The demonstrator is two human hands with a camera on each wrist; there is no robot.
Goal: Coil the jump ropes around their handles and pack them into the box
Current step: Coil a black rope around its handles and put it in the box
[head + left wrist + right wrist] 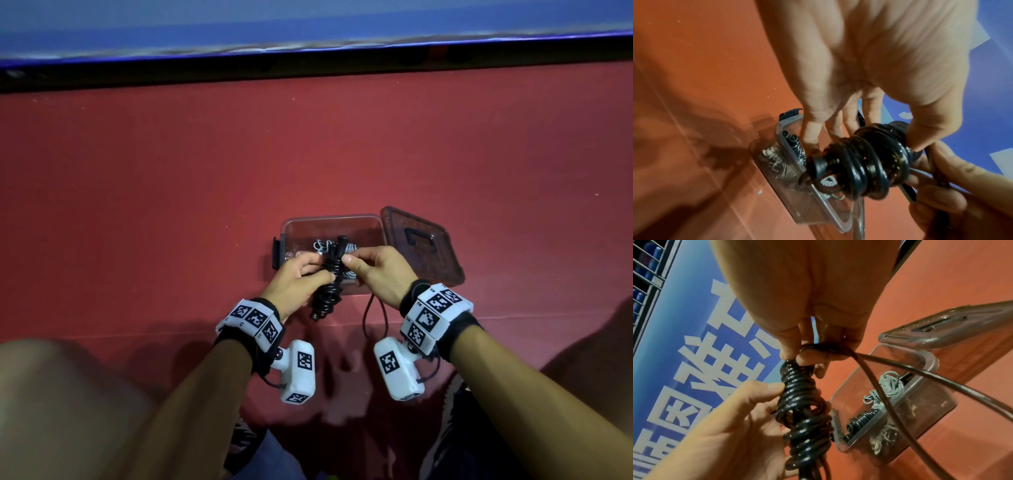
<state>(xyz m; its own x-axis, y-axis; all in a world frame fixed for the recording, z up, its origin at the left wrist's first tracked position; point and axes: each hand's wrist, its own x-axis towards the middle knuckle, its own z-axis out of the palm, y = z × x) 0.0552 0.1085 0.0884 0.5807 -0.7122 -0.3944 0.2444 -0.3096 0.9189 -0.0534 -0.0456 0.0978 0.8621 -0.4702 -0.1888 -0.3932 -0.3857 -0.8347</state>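
A black jump rope (329,284) (865,162) (803,415) is wound in thick coils around its handles and held over the near edge of a clear plastic box (373,222) (781,128) (929,360). My left hand (301,281) (869,68) (731,426) grips the coiled bundle at its middle. My right hand (373,270) (809,308) pinches the rope's loose end at the top of the bundle. A free loop (373,318) (941,376) hangs below the right hand. Inside the box lie a grey coiled rope (888,386) and a black coiled rope (861,418).
The box's brown translucent lid (421,243) (953,326) leans against its right side. Everything sits on a red floor (171,188). A blue wall (308,27) runs along the far edge. My knees fill the lower corners of the head view.
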